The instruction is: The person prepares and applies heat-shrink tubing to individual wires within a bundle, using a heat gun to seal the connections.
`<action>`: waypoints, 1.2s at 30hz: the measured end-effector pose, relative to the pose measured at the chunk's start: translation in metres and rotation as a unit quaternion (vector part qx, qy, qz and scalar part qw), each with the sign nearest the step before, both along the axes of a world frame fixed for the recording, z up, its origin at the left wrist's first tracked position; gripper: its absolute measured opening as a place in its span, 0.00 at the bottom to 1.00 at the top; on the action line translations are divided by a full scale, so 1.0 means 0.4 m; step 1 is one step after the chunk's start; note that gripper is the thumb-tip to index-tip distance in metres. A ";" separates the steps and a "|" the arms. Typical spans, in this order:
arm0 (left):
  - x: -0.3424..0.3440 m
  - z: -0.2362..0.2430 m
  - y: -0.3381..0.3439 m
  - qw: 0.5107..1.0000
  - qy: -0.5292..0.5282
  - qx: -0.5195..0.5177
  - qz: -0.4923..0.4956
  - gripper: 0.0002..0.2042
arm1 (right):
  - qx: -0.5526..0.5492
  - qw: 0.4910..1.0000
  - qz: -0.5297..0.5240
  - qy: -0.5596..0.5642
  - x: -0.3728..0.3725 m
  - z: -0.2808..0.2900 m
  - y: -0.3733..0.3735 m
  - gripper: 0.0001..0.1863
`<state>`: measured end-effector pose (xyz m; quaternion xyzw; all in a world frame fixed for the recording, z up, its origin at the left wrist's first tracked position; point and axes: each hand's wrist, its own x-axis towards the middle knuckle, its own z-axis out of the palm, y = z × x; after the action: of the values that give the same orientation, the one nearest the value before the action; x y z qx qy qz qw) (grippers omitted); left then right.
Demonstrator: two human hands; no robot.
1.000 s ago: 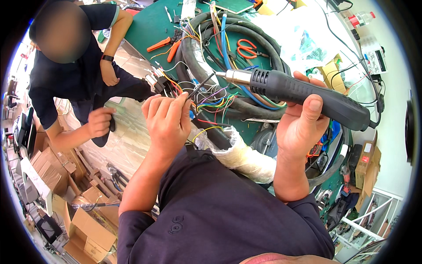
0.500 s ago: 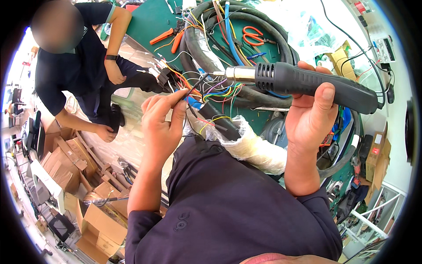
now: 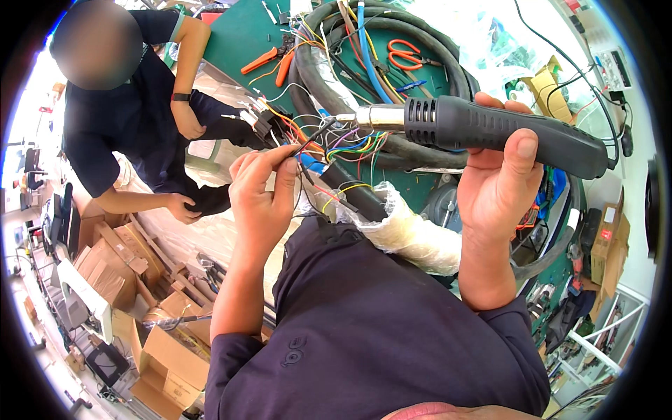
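Note:
My right hand point(image 3: 500, 164) is wrapped round the black body of a heat gun point(image 3: 462, 126), its metal nozzle point(image 3: 381, 117) pointing left. Between thumb and forefinger, my left hand point(image 3: 262, 185) pinches a thin black wire point(image 3: 313, 137), whose far end reaches close to the nozzle's tip. I cannot tell whether a sleeve covers that end. Behind and below it spreads a bundle of thin coloured wires point(image 3: 350, 148), coming out of a thick black cable point(image 3: 360, 199). Clear plastic film point(image 3: 413, 234) wraps part of that cable.
Thick black cable point(image 3: 301, 77) lies coiled on the green table point(image 3: 234, 38), near orange-handled wire strippers point(image 3: 262, 59) and orange scissors point(image 3: 404, 54). At the left stands another person point(image 3: 133, 126). Cardboard boxes point(image 3: 168, 357) fill the floor at lower left. The heat gun's cord point(image 3: 567, 59) runs up at the right.
Both hands keep their holds, with the nozzle still beside the wire's end. The whole view has shifted slightly. The other person's lower hand and leg have moved a little to the right.

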<state>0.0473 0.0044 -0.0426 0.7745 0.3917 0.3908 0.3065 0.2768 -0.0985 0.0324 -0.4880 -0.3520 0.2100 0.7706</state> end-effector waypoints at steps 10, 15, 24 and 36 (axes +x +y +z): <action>-0.011 -0.012 0.005 1.000 0.000 -0.019 -0.021 0.07 | 0.003 1.000 0.015 0.006 -0.003 0.003 -0.002 0.28; -0.014 -0.015 0.005 0.999 -0.016 -0.037 -0.030 0.07 | 0.007 1.000 0.010 0.008 -0.002 0.004 -0.003 0.28; -0.003 -0.018 0.001 0.998 -0.045 -0.042 -0.005 0.06 | 0.017 0.999 0.032 0.011 0.000 0.000 -0.010 0.27; -0.006 -0.026 -0.002 0.998 -0.049 -0.047 -0.015 0.06 | 0.023 0.999 0.033 0.024 0.002 0.001 -0.014 0.26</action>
<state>0.0451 0.0037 -0.0529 0.7451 0.3825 0.4048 0.3671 0.2774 -0.1042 0.0329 -0.4526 -0.3539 0.2389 0.7828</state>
